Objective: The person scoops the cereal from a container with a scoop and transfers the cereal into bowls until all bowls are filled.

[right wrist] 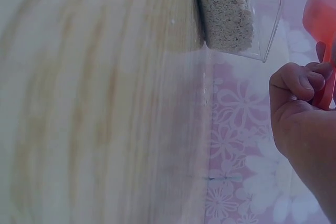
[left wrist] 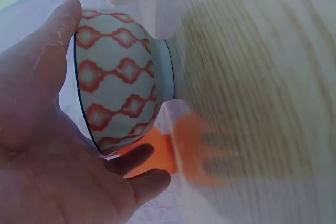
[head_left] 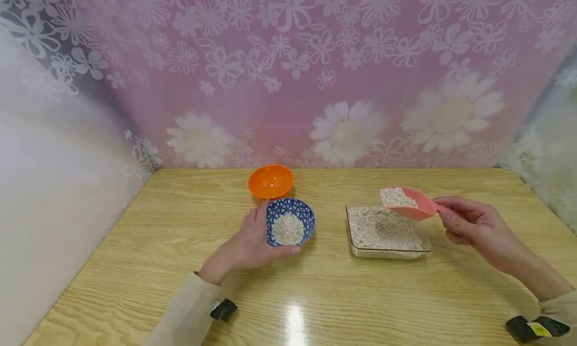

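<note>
A bowl [head_left: 307, 217], blue and white inside and red-patterned outside, stands on the table with some oats [head_left: 288, 230] in it. My left hand [head_left: 252, 241] holds it from the left, thumb along the near rim and fingers round the far side. At the right, my right hand [head_left: 478, 231] grips the handle of a pink scoop [head_left: 421, 206]. Oats [head_left: 397, 197] fill the scoop, which is held above a clear rectangular container [head_left: 383, 254] of oats. In the right wrist view, the fingers curl round the scoop's handle [right wrist: 326, 90].
An orange bowl [head_left: 270, 182] stands just behind the patterned bowl. The wooden table [head_left: 149, 246] meets a pink flowered curtain [head_left: 288, 110] at its back edge. Pale coverings hang at both sides.
</note>
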Demonstrator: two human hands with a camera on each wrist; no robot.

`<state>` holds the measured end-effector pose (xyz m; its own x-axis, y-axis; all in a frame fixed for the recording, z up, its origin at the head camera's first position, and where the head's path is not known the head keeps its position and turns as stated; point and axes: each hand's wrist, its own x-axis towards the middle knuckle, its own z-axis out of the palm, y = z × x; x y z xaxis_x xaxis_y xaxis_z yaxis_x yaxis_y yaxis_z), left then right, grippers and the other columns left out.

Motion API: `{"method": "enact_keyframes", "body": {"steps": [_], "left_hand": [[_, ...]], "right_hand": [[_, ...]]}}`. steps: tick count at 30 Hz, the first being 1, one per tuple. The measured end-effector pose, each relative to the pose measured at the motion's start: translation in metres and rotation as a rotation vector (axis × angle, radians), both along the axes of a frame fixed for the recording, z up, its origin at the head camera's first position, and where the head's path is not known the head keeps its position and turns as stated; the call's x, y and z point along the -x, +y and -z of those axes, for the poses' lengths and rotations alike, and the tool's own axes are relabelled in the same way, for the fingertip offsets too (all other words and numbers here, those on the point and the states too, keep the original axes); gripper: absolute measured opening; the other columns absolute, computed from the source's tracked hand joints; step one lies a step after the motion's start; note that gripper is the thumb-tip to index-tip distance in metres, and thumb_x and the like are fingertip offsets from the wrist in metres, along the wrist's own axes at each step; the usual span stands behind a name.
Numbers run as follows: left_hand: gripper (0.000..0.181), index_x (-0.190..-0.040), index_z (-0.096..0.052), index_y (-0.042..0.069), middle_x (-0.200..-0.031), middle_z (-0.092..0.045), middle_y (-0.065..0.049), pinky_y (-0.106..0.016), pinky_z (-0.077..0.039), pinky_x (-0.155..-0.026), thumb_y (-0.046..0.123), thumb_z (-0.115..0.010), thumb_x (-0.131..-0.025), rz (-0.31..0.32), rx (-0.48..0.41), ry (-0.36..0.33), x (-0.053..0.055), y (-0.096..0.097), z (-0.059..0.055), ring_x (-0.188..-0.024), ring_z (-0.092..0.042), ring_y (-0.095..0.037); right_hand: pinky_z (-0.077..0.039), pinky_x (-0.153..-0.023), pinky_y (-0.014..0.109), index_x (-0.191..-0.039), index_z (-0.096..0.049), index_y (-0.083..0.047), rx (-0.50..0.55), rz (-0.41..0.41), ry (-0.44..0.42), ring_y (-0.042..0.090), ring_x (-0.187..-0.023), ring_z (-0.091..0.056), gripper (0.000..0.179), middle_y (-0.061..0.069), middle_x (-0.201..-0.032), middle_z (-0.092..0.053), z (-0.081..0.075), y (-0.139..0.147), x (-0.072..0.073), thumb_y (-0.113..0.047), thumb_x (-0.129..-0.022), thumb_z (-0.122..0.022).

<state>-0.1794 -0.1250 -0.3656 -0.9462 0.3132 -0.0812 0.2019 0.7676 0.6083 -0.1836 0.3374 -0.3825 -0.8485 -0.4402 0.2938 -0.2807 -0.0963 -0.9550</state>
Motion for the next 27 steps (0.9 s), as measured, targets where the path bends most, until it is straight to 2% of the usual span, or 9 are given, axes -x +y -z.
{"method": "enact_keyframes", "body": {"steps": [6,9,13,18,22,27], "left_hand": [[0.126,-0.165,-0.004,0.009,-0.166,-0.023,-0.02,-0.065,-0.034,-0.118,0.055,-0.083,-0.079,0.029,-0.048,-0.059,0.004,-0.001,0.001,-0.149,-0.032,-0.041],[0.124,-0.165,-0.005,0.01,-0.166,-0.023,-0.018,-0.062,-0.032,-0.12,0.052,-0.084,-0.079,0.067,-0.07,-0.061,0.005,0.001,0.001,-0.15,-0.032,-0.039],[0.126,-0.165,-0.001,0.009,-0.169,-0.016,-0.017,-0.061,-0.028,-0.123,0.049,-0.085,-0.08,0.122,-0.086,-0.076,0.006,0.005,0.001,-0.153,-0.025,-0.038],[0.128,-0.165,0.001,0.01,-0.17,-0.012,-0.017,-0.062,-0.029,-0.122,0.049,-0.085,-0.08,0.13,-0.081,-0.098,0.007,0.007,0.001,-0.154,-0.023,-0.038],[0.128,-0.166,0.002,0.012,-0.171,-0.012,-0.014,-0.062,-0.029,-0.122,0.051,-0.085,-0.079,0.127,-0.077,-0.1,0.008,0.008,0.001,-0.154,-0.024,-0.037],[0.129,-0.166,0.002,0.013,-0.171,-0.012,-0.014,-0.061,-0.029,-0.122,0.05,-0.086,-0.078,0.131,-0.096,-0.103,0.009,0.011,0.004,-0.154,-0.025,-0.036]], "right_hand": [[-0.021,-0.052,0.038,-0.138,-0.061,-0.008,-0.01,0.008,-0.004,0.026,-0.062,-0.024,0.046,-0.007,-0.09,-0.058,-0.003,-0.001,0.0,0.011,-0.106,-0.032],[-0.021,-0.053,0.038,-0.137,-0.062,-0.01,-0.01,0.014,-0.016,0.026,-0.063,-0.024,0.047,-0.007,-0.091,-0.059,-0.005,-0.003,0.0,0.01,-0.106,-0.033],[-0.021,-0.051,0.038,-0.137,-0.062,-0.009,-0.033,0.028,-0.011,0.027,-0.062,-0.024,0.045,-0.006,-0.086,-0.056,-0.008,-0.007,0.0,0.01,-0.106,-0.034],[-0.021,-0.05,0.039,-0.135,-0.062,-0.007,-0.125,0.088,0.016,0.027,-0.059,-0.025,0.039,-0.001,-0.076,-0.045,-0.014,-0.017,0.0,0.007,-0.106,-0.04],[-0.023,-0.049,0.04,-0.134,-0.061,-0.004,-0.246,0.164,0.046,0.028,-0.058,-0.027,0.032,0.003,-0.07,-0.038,-0.021,-0.026,-0.001,0.002,-0.107,-0.044],[-0.026,-0.047,0.04,-0.132,-0.06,-0.001,-0.341,0.206,0.081,0.028,-0.056,-0.029,0.028,0.004,-0.067,-0.035,-0.025,-0.036,-0.001,-0.002,-0.107,-0.048]]}}
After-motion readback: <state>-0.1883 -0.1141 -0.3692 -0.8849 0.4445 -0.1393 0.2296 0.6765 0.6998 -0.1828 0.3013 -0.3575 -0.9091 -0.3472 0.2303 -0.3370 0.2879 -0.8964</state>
